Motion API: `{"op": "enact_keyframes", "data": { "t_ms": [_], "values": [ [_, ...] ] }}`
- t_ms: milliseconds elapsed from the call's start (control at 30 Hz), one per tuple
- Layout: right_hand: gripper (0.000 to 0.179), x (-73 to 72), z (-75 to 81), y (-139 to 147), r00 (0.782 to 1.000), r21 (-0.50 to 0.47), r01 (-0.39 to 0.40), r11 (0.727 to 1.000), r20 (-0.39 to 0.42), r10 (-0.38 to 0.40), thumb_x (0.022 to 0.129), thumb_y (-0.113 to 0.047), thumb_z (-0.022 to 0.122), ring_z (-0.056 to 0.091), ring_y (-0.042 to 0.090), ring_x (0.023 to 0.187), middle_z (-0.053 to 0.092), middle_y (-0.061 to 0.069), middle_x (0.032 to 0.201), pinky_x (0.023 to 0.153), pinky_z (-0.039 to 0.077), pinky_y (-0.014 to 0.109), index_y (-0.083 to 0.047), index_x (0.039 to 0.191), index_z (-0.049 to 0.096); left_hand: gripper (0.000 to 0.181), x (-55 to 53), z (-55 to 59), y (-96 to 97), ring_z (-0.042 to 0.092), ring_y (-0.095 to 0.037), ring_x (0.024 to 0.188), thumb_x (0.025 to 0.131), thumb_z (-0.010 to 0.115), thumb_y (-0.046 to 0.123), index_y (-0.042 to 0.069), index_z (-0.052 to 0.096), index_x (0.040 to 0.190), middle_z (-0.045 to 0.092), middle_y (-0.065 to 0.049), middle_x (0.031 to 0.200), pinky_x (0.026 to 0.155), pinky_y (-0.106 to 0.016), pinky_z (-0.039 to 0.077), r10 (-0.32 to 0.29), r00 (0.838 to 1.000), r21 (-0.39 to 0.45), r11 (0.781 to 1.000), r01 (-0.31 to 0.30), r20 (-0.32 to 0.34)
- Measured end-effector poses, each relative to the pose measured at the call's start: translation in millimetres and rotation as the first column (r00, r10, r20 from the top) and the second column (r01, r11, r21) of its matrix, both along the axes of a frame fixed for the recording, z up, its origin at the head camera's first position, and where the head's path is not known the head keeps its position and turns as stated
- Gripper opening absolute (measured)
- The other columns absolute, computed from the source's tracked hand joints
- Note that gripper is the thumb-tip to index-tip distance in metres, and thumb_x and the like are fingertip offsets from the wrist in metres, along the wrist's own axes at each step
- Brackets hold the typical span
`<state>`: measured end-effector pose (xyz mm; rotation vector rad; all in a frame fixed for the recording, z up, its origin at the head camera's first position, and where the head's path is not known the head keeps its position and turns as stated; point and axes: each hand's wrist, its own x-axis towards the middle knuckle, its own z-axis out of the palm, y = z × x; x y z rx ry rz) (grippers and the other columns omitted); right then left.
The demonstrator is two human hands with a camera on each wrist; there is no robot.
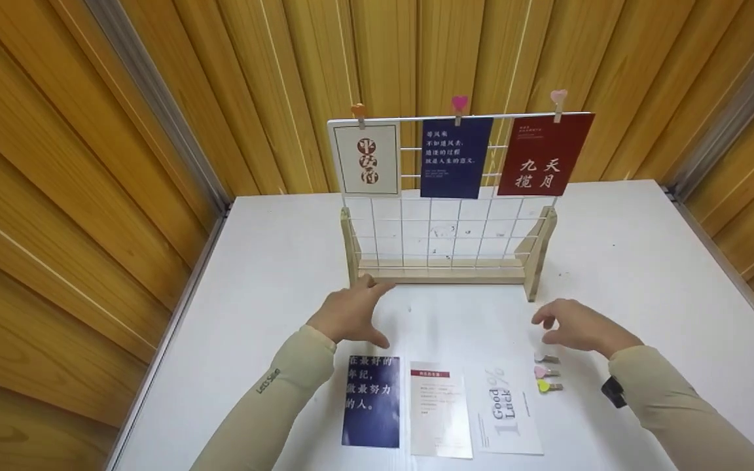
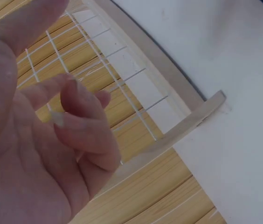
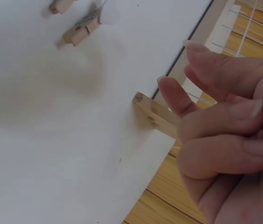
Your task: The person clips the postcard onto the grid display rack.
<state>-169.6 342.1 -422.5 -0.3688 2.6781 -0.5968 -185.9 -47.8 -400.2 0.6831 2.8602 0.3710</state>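
My left hand (image 1: 352, 313) holds nothing, thumb and forefinger spread apart, just in front of the left foot of a wire grid rack (image 1: 446, 280). Below it on the table lies a dark blue card (image 1: 372, 418) with white writing. In the left wrist view its other fingers (image 2: 89, 135) bend loosely. My right hand (image 1: 580, 325), also holding nothing, hovers with loosely bent fingers near the rack's right foot. Just below are a white clip (image 1: 549, 358), a pink heart clip (image 1: 546, 372) and a yellow heart clip (image 1: 550, 386). Two wooden clothespins (image 3: 82, 30) show in the right wrist view.
Along the rack's top bar, heart clips hold a cream card (image 1: 367, 180), a blue card (image 1: 452, 180) and a red card (image 1: 534, 144). A beige card (image 1: 441, 418) and a white "Good Luck" card (image 1: 514, 435) lie on the white table (image 1: 272, 261). Wood-grain panels (image 1: 272, 98) stand behind.
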Motion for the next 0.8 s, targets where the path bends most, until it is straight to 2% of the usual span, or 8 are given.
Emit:
{"op": "enact_keyframes", "data": {
  "t_ms": [133, 267, 467, 567, 700, 800],
  "values": [
    [0.037, 1.3, -11.2, -2, 0.998, 0.033, 0.016, 0.999, 0.062, -0.018, 0.082, 0.000, 0.074, 0.059, 0.037, 0.099, 0.063, 0.015, 0.105, 0.084, 0.051, 0.054, 0.000, 0.117, 0.066, 0.100, 5.9, -13.7, -5.6, 0.062, -0.035, 0.112, 0.059, 0.095, 0.042, 0.019, 0.050, 0.145, 0.050, -0.017, 0.143, 0.093, -0.051, 0.050, 0.011, 0.997, -0.047, 0.999, -0.007, 0.083],
    [0.044, 1.4, -20.6, -4, 0.995, 0.053, 0.035, 0.998, 0.095, -0.040, 0.078, 0.000, 0.077, 0.058, 0.034, 0.095, 0.062, 0.015, 0.105, 0.081, 0.051, 0.053, -0.002, 0.121, 0.063, 0.093, 11.8, -25.9, -10.5, 0.066, -0.031, 0.099, 0.057, 0.096, 0.041, 0.017, 0.057, 0.138, 0.058, -0.014, 0.129, 0.086, -0.048, 0.053, -0.002, 0.994, -0.077, 0.997, 0.011, 0.113],
    [0.035, 4.4, -29.8, -5, 0.998, 0.069, -0.010, 0.998, 0.067, 0.005, 0.076, 0.000, 0.078, 0.056, 0.028, 0.086, 0.060, 0.010, 0.096, 0.076, 0.050, 0.048, -0.006, 0.108, 0.066, 0.092, 18.6, -43.0, -14.8, 0.062, -0.021, 0.076, 0.055, 0.096, 0.045, 0.014, 0.057, 0.133, 0.059, -0.009, 0.113, 0.076, -0.042, 0.056, -0.016, 0.995, -0.123, 0.992, 0.028, 0.097],
    [0.032, 5.0, -32.9, -5, 0.999, 0.069, -0.002, 0.998, 0.054, -0.002, 0.076, 0.000, 0.078, 0.055, 0.027, 0.085, 0.059, 0.008, 0.094, 0.076, 0.049, 0.048, -0.008, 0.104, 0.065, 0.093, 21.5, -51.3, -16.4, 0.057, -0.017, 0.068, 0.054, 0.096, 0.045, 0.013, 0.055, 0.131, 0.059, -0.008, 0.108, 0.071, -0.040, 0.056, -0.012, 0.996, -0.128, 0.991, 0.023, 0.085],
    [0.029, 4.8, -36.2, -5, 0.998, 0.083, 0.018, 0.996, 0.066, -0.023, 0.077, 0.000, 0.079, 0.055, 0.026, 0.085, 0.059, 0.006, 0.092, 0.077, 0.049, 0.047, -0.008, 0.102, 0.066, 0.091, 24.1, -62.0, -18.4, 0.057, -0.018, 0.066, 0.052, 0.097, 0.043, 0.012, 0.055, 0.126, 0.059, -0.007, 0.102, 0.068, -0.039, 0.055, -0.012, 0.998, -0.130, 0.991, 0.020, 0.060],
    [0.028, 4.5, -38.1, -6, 0.996, 0.090, 0.034, 0.995, 0.084, -0.042, 0.078, -0.002, 0.080, 0.055, 0.025, 0.085, 0.058, 0.005, 0.091, 0.076, 0.049, 0.047, -0.009, 0.101, 0.066, 0.090, 25.5, -69.2, -19.5, 0.061, -0.020, 0.071, 0.052, 0.097, 0.042, 0.013, 0.055, 0.126, 0.059, -0.006, 0.102, 0.072, -0.039, 0.056, 0.000, 0.998, -0.144, 0.990, 0.009, 0.059]
  ]
}}
